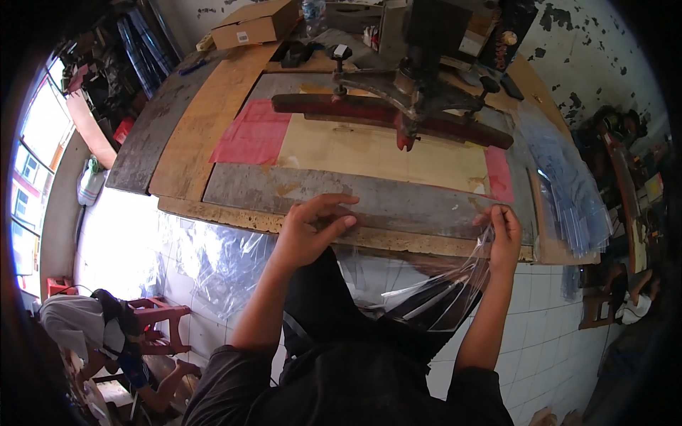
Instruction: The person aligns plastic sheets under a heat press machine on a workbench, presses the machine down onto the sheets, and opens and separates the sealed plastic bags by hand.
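Note:
My right hand (505, 238) pinches a clear plastic sheet (444, 302), which hangs in folds over my lap at the front of the worktable. Above the table's front edge is my left hand (310, 228), its thumb and forefinger apart and nothing visible between them. Beyond both hands, a heavy press (405, 99) with a long dark red bar stands over a pale yellow strip (383, 153). Pink-red pieces lie at the strip's two ends, the larger pink piece (249, 133) on the left.
Stacked clear plastic pieces (568, 184) lie at the table's right end. A cardboard box (256, 23) sits at the back left. Crumpled clear plastic (220, 263) hangs below the front edge. One person is by a red stool (160, 325) at lower left, another at far right.

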### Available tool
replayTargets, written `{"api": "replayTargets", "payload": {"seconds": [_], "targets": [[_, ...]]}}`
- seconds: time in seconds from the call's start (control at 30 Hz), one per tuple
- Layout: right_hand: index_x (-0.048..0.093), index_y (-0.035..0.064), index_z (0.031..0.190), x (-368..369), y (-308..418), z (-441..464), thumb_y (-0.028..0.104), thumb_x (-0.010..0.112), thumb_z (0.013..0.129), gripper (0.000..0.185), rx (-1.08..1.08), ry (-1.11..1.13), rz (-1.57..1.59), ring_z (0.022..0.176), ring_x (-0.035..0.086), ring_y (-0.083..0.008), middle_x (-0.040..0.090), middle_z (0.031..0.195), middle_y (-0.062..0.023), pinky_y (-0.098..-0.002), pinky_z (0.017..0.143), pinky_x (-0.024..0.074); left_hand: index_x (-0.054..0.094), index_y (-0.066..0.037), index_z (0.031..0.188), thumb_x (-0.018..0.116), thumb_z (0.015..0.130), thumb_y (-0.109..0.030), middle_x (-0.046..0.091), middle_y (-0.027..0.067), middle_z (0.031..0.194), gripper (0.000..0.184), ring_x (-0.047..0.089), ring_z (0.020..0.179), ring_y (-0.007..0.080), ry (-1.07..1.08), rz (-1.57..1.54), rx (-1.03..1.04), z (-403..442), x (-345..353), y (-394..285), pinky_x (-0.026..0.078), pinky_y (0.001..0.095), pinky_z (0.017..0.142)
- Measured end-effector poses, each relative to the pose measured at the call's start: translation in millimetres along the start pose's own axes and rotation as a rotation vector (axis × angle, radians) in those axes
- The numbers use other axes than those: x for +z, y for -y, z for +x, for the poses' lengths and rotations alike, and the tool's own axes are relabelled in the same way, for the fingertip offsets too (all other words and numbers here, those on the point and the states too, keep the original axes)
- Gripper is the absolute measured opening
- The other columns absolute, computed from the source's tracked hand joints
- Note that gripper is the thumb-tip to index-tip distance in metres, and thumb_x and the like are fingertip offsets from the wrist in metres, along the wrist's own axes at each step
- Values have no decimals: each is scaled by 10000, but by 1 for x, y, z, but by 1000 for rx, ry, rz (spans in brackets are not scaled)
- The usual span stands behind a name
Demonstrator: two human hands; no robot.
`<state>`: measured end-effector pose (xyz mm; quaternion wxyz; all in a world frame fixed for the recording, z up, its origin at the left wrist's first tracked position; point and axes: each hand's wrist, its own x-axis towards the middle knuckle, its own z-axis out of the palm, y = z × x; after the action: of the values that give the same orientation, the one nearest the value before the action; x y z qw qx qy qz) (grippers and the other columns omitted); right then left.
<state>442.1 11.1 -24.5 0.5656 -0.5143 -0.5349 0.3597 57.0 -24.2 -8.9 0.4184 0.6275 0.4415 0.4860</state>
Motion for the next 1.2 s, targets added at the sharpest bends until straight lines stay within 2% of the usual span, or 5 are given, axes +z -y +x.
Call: {"api": "replayTargets", "payload": {"seconds": [0.3, 0.47, 0.8, 1.0, 1.2], "targets": [[674, 21, 979, 0, 2, -1, 293, 603, 1106, 309, 9, -22, 10, 812, 662, -141, 689, 864, -43, -290, 798, 506, 625, 49, 1317, 671, 1042, -53, 806, 162, 1049, 297, 765, 960, 169, 27, -120, -50, 3, 2, 2, 596, 298, 874], [679, 17, 986, -1, 0, 0, 317, 627, 1097, 324, -6, -35, 27, 812, 679, -138, 715, 843, -52, -287, 805, 505, 678, -10, 1281, 732, 1005, -99, 823, 111, 922, 295, 782, 876, 129, -52, -15, 14, 4, 6, 4, 574, 260, 805], [675, 24, 970, 0, 1, 0, 337, 622, 1098, 342, -24, -41, 13, 816, 676, -141, 715, 850, -53, -294, 819, 502, 688, -40, 1307, 758, 978, -106, 824, 115, 930, 342, 784, 891, 144, -2, 125, 134, -1, 2, -1, 570, 272, 796], [678, 27, 966, -1, 2, 0, 332, 616, 1101, 340, -24, -41, 21, 815, 675, -139, 722, 851, -55, -294, 818, 501, 674, -37, 1329, 744, 983, -87, 827, 111, 939, 356, 769, 888, 112, -21, 117, 18, -1, 2, -1, 567, 264, 822], [681, 28, 966, -1, 3, -1, 312, 620, 1099, 320, -12, -48, 64, 817, 680, -140, 727, 851, -58, -291, 815, 506, 629, 43, 1340, 718, 1008, -45, 820, 144, 986, 355, 762, 968, 133, -15, -23, -62, 0, 4, -4, 580, 267, 893]]}}
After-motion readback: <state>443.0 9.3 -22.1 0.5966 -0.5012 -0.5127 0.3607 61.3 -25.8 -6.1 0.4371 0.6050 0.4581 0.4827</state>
